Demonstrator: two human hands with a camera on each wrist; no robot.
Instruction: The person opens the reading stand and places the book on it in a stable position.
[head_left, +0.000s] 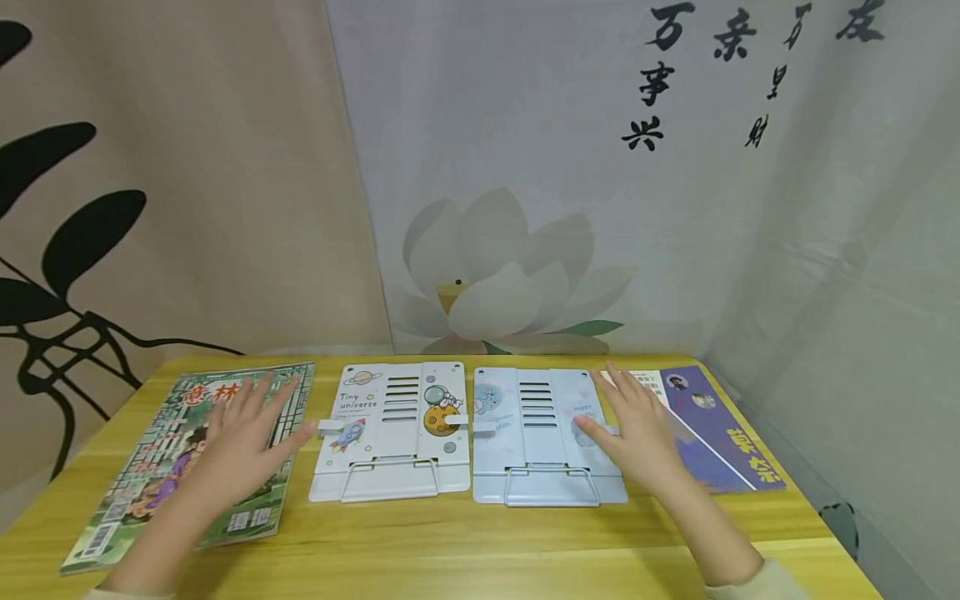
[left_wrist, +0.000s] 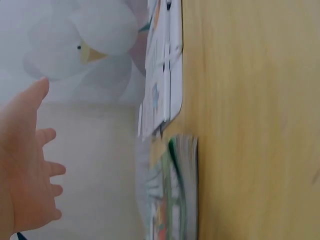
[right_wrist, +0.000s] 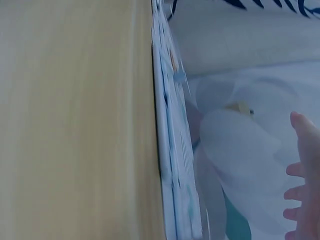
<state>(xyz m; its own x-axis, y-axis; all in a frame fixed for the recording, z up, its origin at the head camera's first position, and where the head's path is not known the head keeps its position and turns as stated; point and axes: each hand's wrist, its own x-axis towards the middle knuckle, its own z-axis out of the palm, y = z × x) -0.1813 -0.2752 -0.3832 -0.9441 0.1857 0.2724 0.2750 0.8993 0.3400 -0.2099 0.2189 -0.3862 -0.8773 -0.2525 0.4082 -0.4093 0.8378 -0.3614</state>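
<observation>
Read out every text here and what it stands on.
"Tiny universe": white stand; smaller print illegible.
"Happy": pale blue stand; other lettering too faint.
"意林": green magazine; smaller print unreadable.
"万事兴", "亲", "万里", "友": curtain; the character below "里" is unclear.
Purple booklet: yellow title and small print too blurred.

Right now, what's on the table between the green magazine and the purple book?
Two stands, side by side: the white Tiny universe stand nearer the green magazine, the pale blue stand nearer the purple book. The head view shows it.
</observation>
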